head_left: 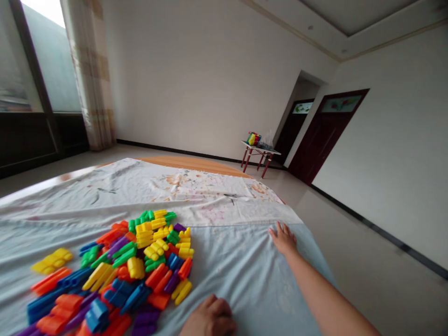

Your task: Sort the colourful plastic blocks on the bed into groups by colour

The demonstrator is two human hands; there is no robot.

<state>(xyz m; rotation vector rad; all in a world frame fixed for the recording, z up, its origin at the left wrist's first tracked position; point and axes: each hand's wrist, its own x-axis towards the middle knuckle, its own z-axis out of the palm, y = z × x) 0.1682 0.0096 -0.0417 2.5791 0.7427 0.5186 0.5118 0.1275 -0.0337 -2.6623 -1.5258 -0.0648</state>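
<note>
A loose heap of plastic building blocks (135, 261) in yellow, green, orange, blue and purple lies on the pale blue part of a cloth (245, 280). My left hand (212, 317) is at the bottom edge of the view, just right of the heap. Its fingers are curled in, and whatever they may hold is hidden. Farther right, my right hand (284, 239) lies on the cloth near the seam with its white flowered part. Its fingers are spread, with nothing in them.
The cloth covers most of a table with a wooden top (189, 162). Beyond it, a small folding table (261, 149) carries a colourful bag (253, 138) and a clear plastic bag (269, 141). A curtain (93, 79) hangs at left; a dark red door (329, 135) stands at right.
</note>
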